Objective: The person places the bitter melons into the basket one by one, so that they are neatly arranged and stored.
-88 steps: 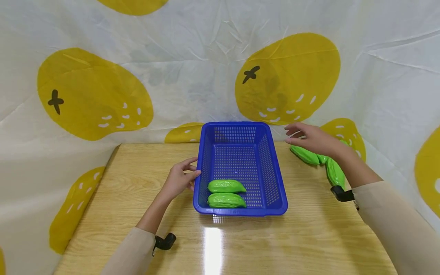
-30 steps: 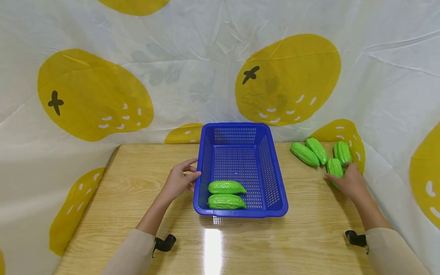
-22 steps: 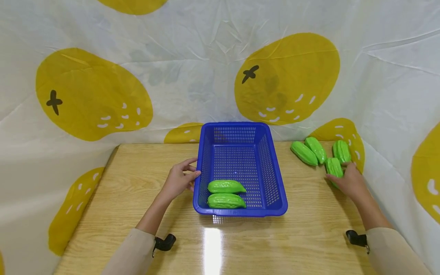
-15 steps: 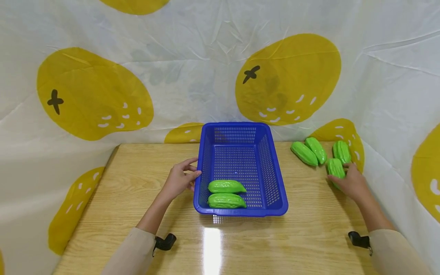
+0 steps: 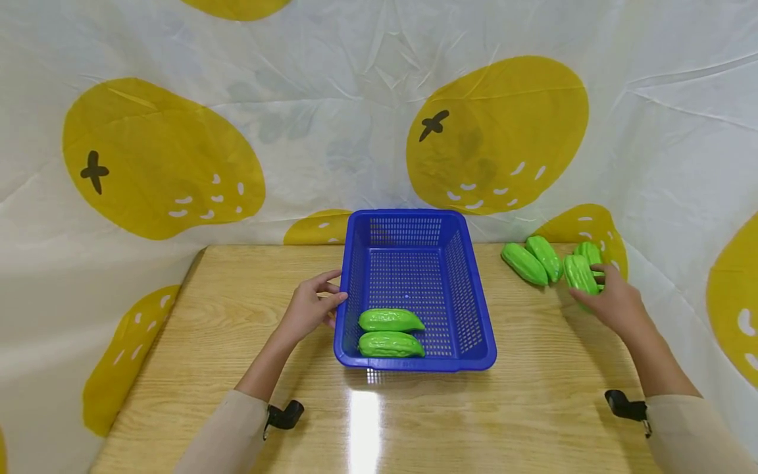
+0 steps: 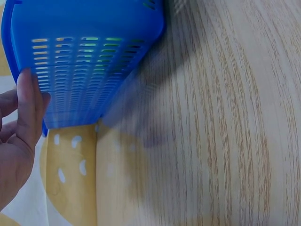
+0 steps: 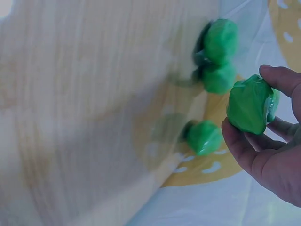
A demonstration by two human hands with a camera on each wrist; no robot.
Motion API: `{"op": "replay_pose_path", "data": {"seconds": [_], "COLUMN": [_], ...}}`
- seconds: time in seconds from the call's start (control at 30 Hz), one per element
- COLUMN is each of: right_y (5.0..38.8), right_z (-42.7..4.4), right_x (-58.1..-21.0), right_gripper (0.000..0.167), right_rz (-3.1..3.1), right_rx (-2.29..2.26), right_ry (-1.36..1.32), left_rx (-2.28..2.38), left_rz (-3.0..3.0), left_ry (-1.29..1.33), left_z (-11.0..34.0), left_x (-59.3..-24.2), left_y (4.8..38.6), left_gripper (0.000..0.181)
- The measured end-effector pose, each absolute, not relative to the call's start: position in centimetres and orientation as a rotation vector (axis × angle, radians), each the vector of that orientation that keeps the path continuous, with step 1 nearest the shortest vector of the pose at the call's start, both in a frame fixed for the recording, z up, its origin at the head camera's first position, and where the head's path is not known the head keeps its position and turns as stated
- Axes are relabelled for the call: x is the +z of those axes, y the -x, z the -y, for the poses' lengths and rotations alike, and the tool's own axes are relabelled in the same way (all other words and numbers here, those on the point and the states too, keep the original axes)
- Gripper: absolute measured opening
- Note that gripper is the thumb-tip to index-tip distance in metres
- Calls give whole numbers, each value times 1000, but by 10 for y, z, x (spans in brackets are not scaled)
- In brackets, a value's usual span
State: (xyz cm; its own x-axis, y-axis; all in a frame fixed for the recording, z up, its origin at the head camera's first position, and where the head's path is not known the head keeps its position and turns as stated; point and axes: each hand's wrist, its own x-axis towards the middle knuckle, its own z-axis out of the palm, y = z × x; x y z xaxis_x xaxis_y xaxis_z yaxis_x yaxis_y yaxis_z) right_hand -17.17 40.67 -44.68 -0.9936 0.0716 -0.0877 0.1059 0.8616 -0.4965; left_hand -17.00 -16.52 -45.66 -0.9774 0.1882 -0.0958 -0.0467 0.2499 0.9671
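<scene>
My left hand (image 5: 310,306) holds the left rim of a blue perforated plastic basket (image 5: 414,364), with its thumb at the rim. In the left wrist view its fingers (image 6: 29,103) lie against the basket's outer wall. Two glossy green bitter melons (image 5: 387,320) lie side by side at the basket's near left. At the right, my right hand (image 5: 612,299) grips another bitter melon (image 5: 580,274) between thumb and fingers. The right wrist view shows this held bitter melon (image 7: 251,106) raised off the table. Its lower end is partly hidden by the hand.
Two bitter melons (image 5: 533,262) lie together at the table's back right. One more bitter melon (image 5: 588,250) sits behind the held one, partly covered. A pale cloth (image 5: 379,164) printed with yellow fruit hangs behind and beside the wooden table (image 5: 260,283).
My right hand has gone from near the basket's right side to the bitter melons, taken hold of one and lifted it slightly. The left hand and basket stay in place.
</scene>
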Motion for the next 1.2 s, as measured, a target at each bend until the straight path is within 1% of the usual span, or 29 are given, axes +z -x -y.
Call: {"op": "replay_pose_path", "data": {"seconds": [0.17,0.3,0.4,0.67,0.97,1.2], "right_y": [176,182,187,201,220,231], "right_z": [-395,-382,-373,-345,-316,-293], "right_x": [-433,-425,-421,-407,-396,-383], "right_gripper": [90,81,77,78,68,66], "right_rz": [-2971,-3008,-3000,-2959,-2978,-2968], "right_rx": [-766,-769,-782,-732,-694,-652], "right_ry": [-74,10,41,125,303,384], "left_rx": [1812,1816,1813,1807,1815,1826], "left_rz": [-2322,-2331,-2342,-2341,-2333,-2324], "left_ry": [-135,-139,-145,-121,-122,-129], "left_z": [165,166,166,165,165,165], "left_x": [-457,-457,-457,-457,-458,-459], "left_y": [170,170,170,171,171,171], "left_gripper": [56,56,56,56,56,56]}}
